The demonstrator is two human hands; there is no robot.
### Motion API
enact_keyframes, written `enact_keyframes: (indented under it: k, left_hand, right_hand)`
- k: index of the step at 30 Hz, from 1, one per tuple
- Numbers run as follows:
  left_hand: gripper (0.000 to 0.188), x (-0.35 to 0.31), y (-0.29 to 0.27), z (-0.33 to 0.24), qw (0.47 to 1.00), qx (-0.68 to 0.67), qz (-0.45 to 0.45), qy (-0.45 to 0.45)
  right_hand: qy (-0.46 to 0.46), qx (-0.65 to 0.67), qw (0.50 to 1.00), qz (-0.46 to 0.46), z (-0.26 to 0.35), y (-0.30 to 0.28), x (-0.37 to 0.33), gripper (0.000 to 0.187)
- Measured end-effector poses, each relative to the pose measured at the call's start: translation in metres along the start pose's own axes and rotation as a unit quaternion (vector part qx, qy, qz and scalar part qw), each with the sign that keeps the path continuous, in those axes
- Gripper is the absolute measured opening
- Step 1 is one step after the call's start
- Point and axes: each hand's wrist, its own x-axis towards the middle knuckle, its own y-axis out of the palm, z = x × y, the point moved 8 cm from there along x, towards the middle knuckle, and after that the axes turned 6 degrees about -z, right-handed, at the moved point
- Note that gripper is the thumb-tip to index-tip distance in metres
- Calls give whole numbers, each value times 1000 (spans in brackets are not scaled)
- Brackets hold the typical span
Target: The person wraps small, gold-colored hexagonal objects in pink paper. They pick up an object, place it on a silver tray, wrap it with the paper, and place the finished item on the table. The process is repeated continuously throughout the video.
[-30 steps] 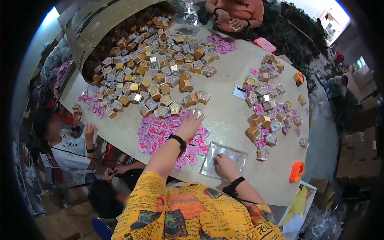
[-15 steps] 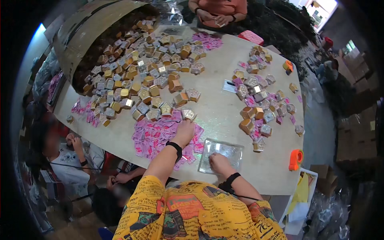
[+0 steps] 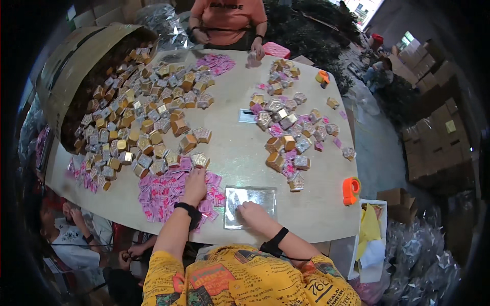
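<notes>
My left hand (image 3: 195, 187) reaches over a heap of pink printed packets (image 3: 161, 195). Its closed fingers meet the near side of a gold and silver house-shaped ornament (image 3: 200, 160). The back of the hand hides the fingertips. To its right, a shallow transparent tray (image 3: 265, 199) lies near the table's front edge. My right hand (image 3: 255, 214) is over it, fingers pressed together near the tray's middle. Whatever they pinch is too small or hidden to make out.
Many similar ornaments (image 3: 148, 112) spill from a tipped carton (image 3: 56, 102) at left. More ornaments (image 3: 286, 122) lie mixed with pink packets at right. An orange tape dispenser (image 3: 351, 191) stands by the right edge. A person (image 3: 229, 23) stands across the table; others sit at lower left.
The view has shifted, moving the table leftward in the picture. My hands keep nearly the same places at the ornament and tray. The person opposite has lowered a hand to the table's far edge.
</notes>
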Motion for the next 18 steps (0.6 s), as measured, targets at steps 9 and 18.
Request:
enact_keyframes:
  k: [9,18]
  left_hand:
    - [57,-33,-24,-12,760,-569,102,-298]
    - [60,-46,-68,-66,585,-740,132,-304]
  right_hand:
    - [59,125,990,2,-19,-24,9,10]
    - [223,566,777,-162,-17,-59,46,8]
